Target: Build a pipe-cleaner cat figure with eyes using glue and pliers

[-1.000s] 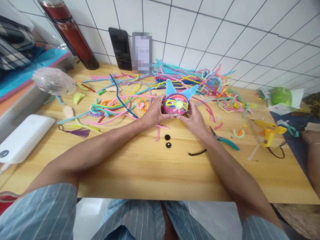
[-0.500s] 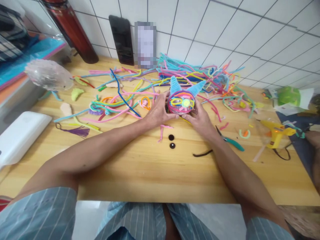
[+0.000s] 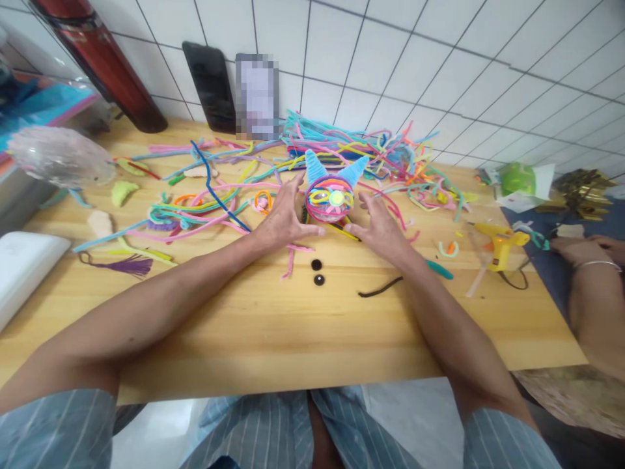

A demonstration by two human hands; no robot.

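A round craft figure (image 3: 330, 198), wound with bright pipe cleaners and topped by two pointed blue ears, stands on the wooden table. On its left side my left hand (image 3: 289, 218) is open, thumb and fingers spread around it. My right hand (image 3: 378, 225) is likewise open on the other side, with a gap between it and the figure. Two black round buttons or eyes (image 3: 318, 272) lie in front of the figure. A black pipe cleaner (image 3: 379, 288) rests by my right forearm, which partly covers a teal-handled tool (image 3: 440, 270).
Behind the figure lies a heap of pipe cleaners (image 3: 342, 140). Two phones (image 3: 209, 88) lean on the tiled wall beside a red flask (image 3: 112, 71). A yellow glue gun (image 3: 499, 244) sits at right, near another person's hands (image 3: 581, 251). A purple tassel (image 3: 122, 264) lies left.
Both hands have let go of the craft figure and moved apart from its sides. The view has swung right, bringing another person's hands into sight.
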